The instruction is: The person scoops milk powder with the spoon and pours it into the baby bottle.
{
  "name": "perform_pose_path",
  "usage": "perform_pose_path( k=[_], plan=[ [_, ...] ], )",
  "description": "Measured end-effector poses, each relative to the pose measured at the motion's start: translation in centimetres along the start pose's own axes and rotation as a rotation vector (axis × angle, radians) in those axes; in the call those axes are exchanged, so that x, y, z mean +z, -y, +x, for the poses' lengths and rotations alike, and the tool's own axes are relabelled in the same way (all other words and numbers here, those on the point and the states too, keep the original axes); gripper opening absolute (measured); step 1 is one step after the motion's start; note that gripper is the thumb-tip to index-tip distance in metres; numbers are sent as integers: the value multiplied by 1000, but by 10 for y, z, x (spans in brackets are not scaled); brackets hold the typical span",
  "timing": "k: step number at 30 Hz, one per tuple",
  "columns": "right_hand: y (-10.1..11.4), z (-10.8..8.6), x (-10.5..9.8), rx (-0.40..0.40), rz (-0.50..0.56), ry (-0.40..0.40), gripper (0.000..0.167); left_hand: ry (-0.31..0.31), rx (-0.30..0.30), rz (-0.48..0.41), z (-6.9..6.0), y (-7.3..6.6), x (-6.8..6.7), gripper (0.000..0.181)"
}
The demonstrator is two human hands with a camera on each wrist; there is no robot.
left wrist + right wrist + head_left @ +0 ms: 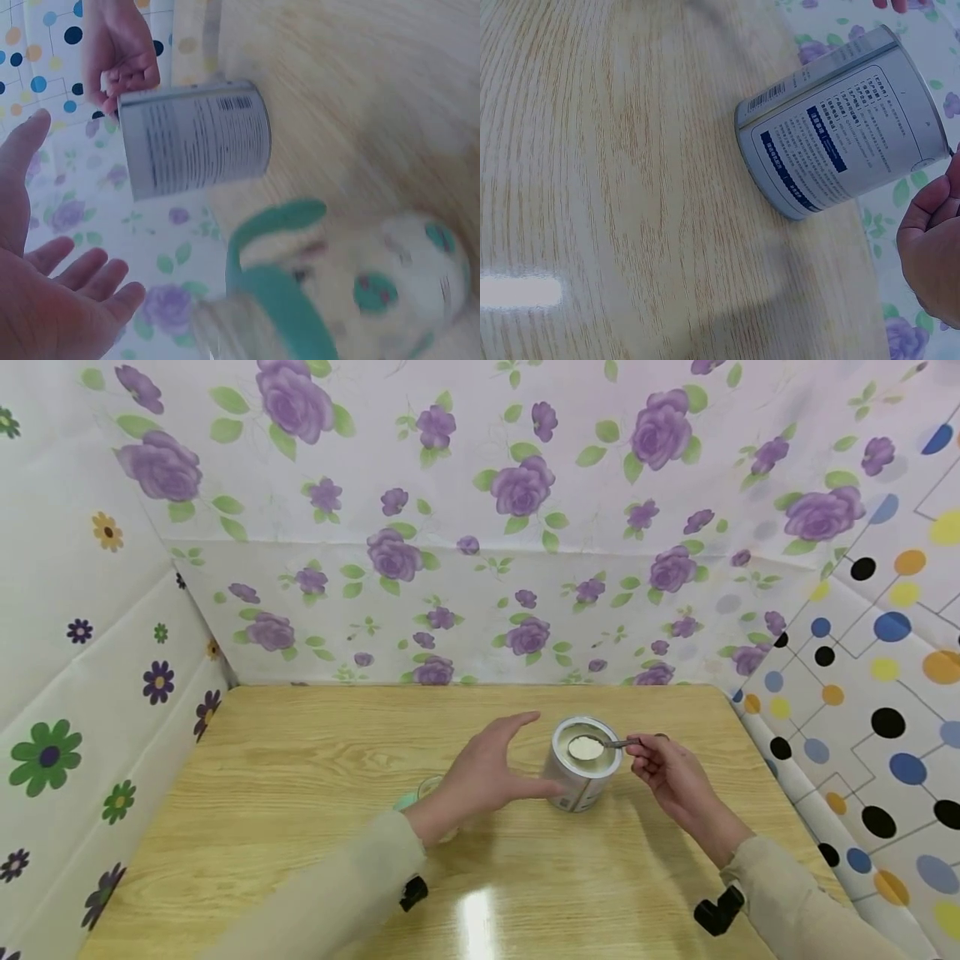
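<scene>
An open can [576,789] with a printed label stands upright on the table. My right hand [678,781] pinches the handle of a metal spoon [621,744], whose bowl, heaped with white powder [585,747], is over the can's mouth. On the can's other side is my left hand [483,777], thumb and fingers spread apart, holding nothing. In the left wrist view, a gap shows between the left hand [64,277] and the can [196,139]. A bottle with a green handle [281,292] stands near the left hand; in the head view that forearm and hand mostly hide it.
The wooden table [300,760] meets a flower-printed cloth [450,602] at its back edge. Patterned cloths also hang at the left and at the right, where the print is dots [888,722]. Light reflects off the tabletop near the front.
</scene>
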State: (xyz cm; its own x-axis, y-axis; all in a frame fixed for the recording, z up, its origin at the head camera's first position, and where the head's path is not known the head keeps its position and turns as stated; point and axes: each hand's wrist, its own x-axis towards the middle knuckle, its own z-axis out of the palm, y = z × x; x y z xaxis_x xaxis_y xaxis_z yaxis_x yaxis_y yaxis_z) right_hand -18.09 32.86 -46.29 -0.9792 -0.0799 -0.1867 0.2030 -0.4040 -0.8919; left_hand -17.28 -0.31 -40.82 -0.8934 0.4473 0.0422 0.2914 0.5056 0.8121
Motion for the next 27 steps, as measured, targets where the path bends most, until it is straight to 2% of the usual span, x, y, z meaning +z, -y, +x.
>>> perform_pose_path(
  k=[7,14,20,27],
  plan=[
    [-2,0,-1,-5,9,1,36,80,41,54,-21,17,-45,92],
    [-2,4,1,-9,24,4,37,151,93,0,-35,44,-78,86],
    [-2,4,2,-7,26,5,38,156,93,-52,-46,64,-88,85],
    [-2,1,1,-7,23,4,38,124,32,-99,-63,91,-84,83]
  ],
)
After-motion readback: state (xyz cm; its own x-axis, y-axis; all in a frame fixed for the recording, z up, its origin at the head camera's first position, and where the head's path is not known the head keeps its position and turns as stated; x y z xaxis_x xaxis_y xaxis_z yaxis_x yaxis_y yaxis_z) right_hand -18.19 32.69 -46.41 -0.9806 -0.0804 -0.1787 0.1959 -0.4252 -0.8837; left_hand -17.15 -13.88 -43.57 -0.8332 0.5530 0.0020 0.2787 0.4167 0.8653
